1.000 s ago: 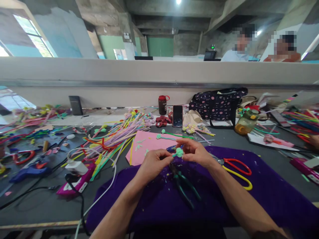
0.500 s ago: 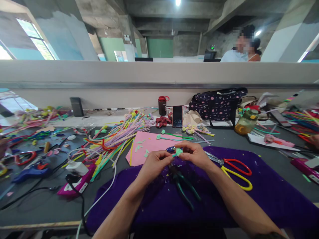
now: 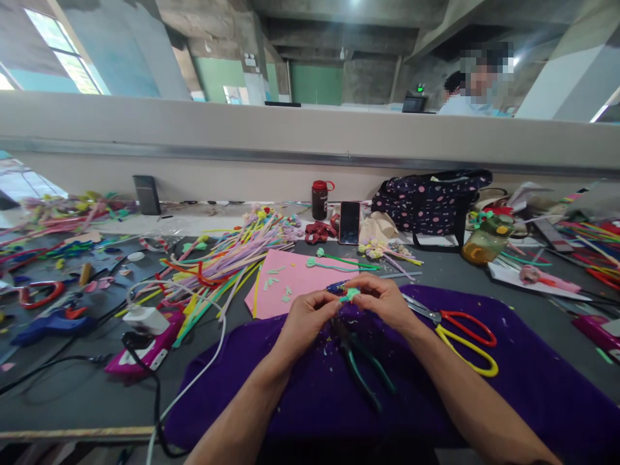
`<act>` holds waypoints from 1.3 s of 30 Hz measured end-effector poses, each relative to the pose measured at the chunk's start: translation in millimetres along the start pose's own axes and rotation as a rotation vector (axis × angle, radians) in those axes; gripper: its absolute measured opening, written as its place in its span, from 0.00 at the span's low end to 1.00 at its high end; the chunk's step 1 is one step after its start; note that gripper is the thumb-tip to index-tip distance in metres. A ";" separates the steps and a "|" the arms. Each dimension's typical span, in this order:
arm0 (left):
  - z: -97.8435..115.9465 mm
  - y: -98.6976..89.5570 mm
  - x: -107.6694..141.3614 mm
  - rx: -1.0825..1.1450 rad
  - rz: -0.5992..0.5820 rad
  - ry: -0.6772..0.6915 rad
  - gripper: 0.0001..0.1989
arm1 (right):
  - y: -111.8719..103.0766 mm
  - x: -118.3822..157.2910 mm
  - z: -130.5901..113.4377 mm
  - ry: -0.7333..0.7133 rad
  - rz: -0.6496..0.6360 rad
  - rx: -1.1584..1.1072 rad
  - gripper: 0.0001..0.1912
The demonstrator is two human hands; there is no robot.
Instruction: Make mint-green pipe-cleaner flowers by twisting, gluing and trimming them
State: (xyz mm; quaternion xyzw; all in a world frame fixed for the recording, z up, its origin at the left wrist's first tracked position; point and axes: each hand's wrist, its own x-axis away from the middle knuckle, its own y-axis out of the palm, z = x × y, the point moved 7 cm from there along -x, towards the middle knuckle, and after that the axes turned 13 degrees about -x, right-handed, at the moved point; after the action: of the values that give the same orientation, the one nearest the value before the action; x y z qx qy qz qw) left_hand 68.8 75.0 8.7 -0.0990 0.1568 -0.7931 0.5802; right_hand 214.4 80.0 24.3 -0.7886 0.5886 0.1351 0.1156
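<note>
Between both hands, above the purple cloth [image 3: 300,381], is a small mint-green piece [image 3: 351,294]. My left hand [image 3: 310,316] pinches its left side with thumb and forefinger. Closed fingers of my right hand [image 3: 380,298] grip its right side. A small dark blue item [image 3: 335,286] shows just behind the fingertips; which hand bears it is unclear. Green-handled pliers [image 3: 361,368] lie on the cloth beneath the hands. Scissors [image 3: 467,332] with red and yellow handles rest right of my right hand. Behind the hands is a pink sheet [image 3: 300,278] with small green pieces on it.
A bundle of fuzzy stems [image 3: 242,248] and a magenta power strip [image 3: 150,345] with a white cable lie left. At the back stand a phone [image 3: 349,223], a red-lidded bottle [image 3: 320,200], a patterned bag [image 3: 431,203] and a jug [image 3: 487,240].
The whole view has shifted slightly. Both hands still hold the green piece in nearly the same place above the cloth. A hand at the far right edge has left the view.
</note>
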 end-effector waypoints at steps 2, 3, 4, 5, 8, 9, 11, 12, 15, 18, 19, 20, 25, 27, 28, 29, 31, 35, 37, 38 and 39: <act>-1.7 0.6 0.2 0.019 0.013 0.002 0.12 | 0.1 0.3 3.7 0.018 -0.003 -0.023 0.13; -2.4 1.3 0.5 0.027 0.017 0.006 0.12 | 0.3 0.5 5.3 0.022 -0.004 -0.032 0.13; -3.4 2.5 0.8 0.035 0.018 0.009 0.12 | 0.9 1.0 6.6 0.026 -0.008 -0.035 0.14; -4.2 4.0 1.2 0.043 0.016 0.012 0.13 | 1.4 1.6 7.4 0.029 -0.011 -0.031 0.14; -4.8 8.4 2.2 0.075 -0.002 0.017 0.13 | 2.0 4.0 6.1 0.025 0.000 -0.008 0.17; -3.9 8.5 2.6 0.085 -0.010 0.018 0.13 | 1.4 4.8 4.7 0.024 0.012 -0.009 0.19; -0.3 4.5 4.4 0.121 -0.019 0.003 0.12 | -2.3 6.1 0.9 0.014 0.053 -0.037 0.22; 2.2 0.2 6.1 0.155 -0.023 -0.015 0.12 | -5.0 6.5 -1.1 0.006 0.079 -0.056 0.22; 12.0 -19.2 14.3 0.329 -0.040 -0.089 0.10 | -14.0 6.5 -3.0 0.009 0.158 -0.081 0.21; 20.8 -40.9 19.4 0.521 -0.018 -0.104 0.09 | -16.1 4.8 5.1 0.096 0.172 -0.026 0.18; 21.2 -46.1 18.6 0.566 -0.002 -0.093 0.09 | -14.6 4.1 9.0 0.129 0.152 0.003 0.18; 18.5 -49.0 16.6 0.591 0.011 -0.095 0.08 | -12.0 3.5 12.8 0.156 0.122 0.033 0.17; -21.4 -45.0 0.5 0.629 0.131 -0.219 0.09 | 0.5 3.2 27.9 0.205 -0.052 0.191 0.14; -32.6 -44.3 -3.7 0.611 0.168 -0.228 0.11 | 0.3 3.3 31.1 0.203 -0.074 0.251 0.13; -36.0 -44.4 -5.0 0.602 0.171 -0.228 0.12 | -0.6 3.2 32.0 0.199 -0.078 0.274 0.13; -38.0 -44.6 -5.9 0.596 0.160 -0.225 0.12 | -1.9 3.0 32.8 0.195 -0.079 0.294 0.13; -39.3 -45.1 -6.6 0.612 0.119 -0.220 0.13 | -5.3 2.7 34.5 0.190 -0.068 0.331 0.12; -35.2 -45.2 -5.3 0.707 0.028 -0.186 0.13 | -9.2 5.2 39.4 0.199 -0.049 0.356 0.11; -31.6 -44.9 -4.2 0.763 -0.015 -0.156 0.13 | -7.9 8.3 41.9 0.213 -0.058 0.350 0.11; -29.6 -44.7 -3.7 0.789 -0.038 -0.138 0.13 | -7.4 9.8 42.1 0.214 -0.056 0.350 0.11; -27.9 -44.4 -3.2 0.808 -0.059 -0.121 0.13 | -7.3 11.1 41.2 0.208 -0.044 0.352 0.11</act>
State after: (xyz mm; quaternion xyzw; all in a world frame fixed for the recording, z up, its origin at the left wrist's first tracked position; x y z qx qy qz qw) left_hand 20.8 94.1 -1.1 0.0858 -0.2048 -0.7999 0.5575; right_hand 221.2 86.1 -18.0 -0.7786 0.5946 -0.0545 0.1931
